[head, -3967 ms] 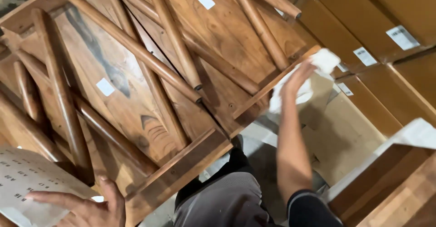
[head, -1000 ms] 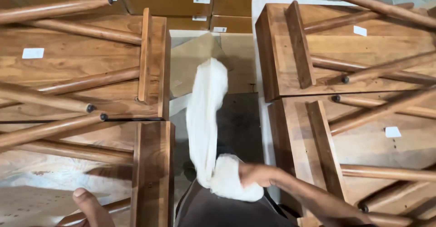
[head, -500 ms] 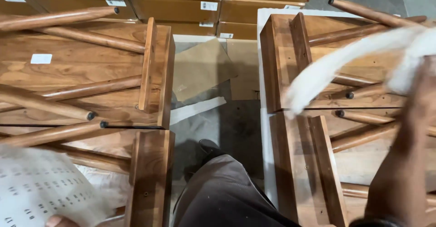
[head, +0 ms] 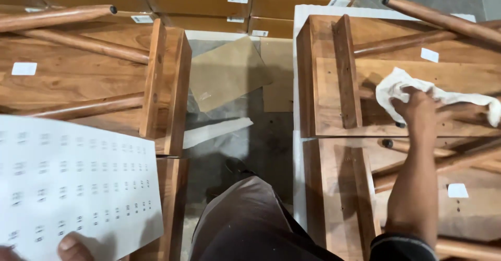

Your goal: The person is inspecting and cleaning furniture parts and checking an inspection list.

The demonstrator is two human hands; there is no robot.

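Looking down from head cam: upturned wooden tables left point(head: 78, 78) & right point(head: 334, 78), grey floor w/ cardboard sheet point(head: 227, 70) between, brown boxes point(head: 209, 2) at far end. Right hand point(head: 415, 107), fingers curled, presses white cloth point(head: 402, 83) onto right table's underside. Left hand point(head: 70, 248), near-left, thumb pinches printed paper sheet point(head: 73, 182).

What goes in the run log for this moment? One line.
right hand: pressing white cloth on upturned wooden table | left hand: holding printed sheet | floor: cardboard
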